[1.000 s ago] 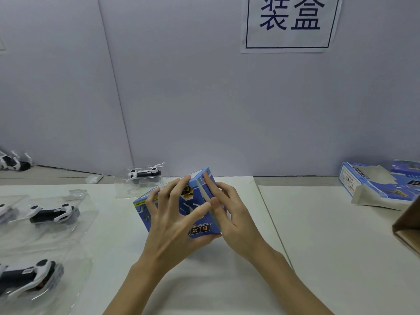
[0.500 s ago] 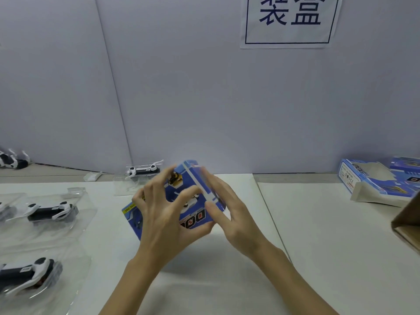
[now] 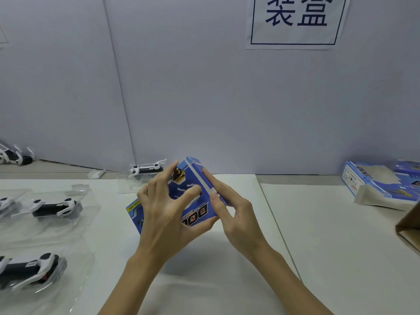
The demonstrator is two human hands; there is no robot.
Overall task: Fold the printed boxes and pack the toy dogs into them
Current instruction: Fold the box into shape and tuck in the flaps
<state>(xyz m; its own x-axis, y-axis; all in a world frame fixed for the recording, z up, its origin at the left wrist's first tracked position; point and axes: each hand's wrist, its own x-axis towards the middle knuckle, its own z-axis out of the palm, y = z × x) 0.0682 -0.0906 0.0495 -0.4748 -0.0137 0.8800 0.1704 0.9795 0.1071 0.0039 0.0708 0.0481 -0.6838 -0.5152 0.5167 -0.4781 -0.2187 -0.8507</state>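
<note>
Both hands are working on a blue printed box (image 3: 195, 201), holding it tilted just above the surface (image 3: 318, 246) in the middle of the view. The left hand (image 3: 168, 212) is gripping it from the near side, fingers spread over the printed top face and thumb hooking under the lower edge. The right hand (image 3: 231, 208) is lying along the box's right side, fingers nearly straight and pressing on the pale edge strip. Judging by this, the closing step is in hand: an end flap seems to be getting pushed shut, though whether a dog is already inside cannot be told. The next move probably calls for seating that flap squarely while the left hand is keeping the box from skewing, then setting the box aside. Toy dogs in clear trays are waiting at the left: one (image 3: 54, 208) at mid-left, one (image 3: 29, 267) nearer, one (image 3: 145, 170) just behind the left hand's fingers. More boxes (image 3: 372, 185) are lying at the far right, well apart, and a brown carton (image 3: 409, 228) is poking in at the right edge. Nothing is blocking the hands; the tray behind the box is the closest thing to brush.
</note>
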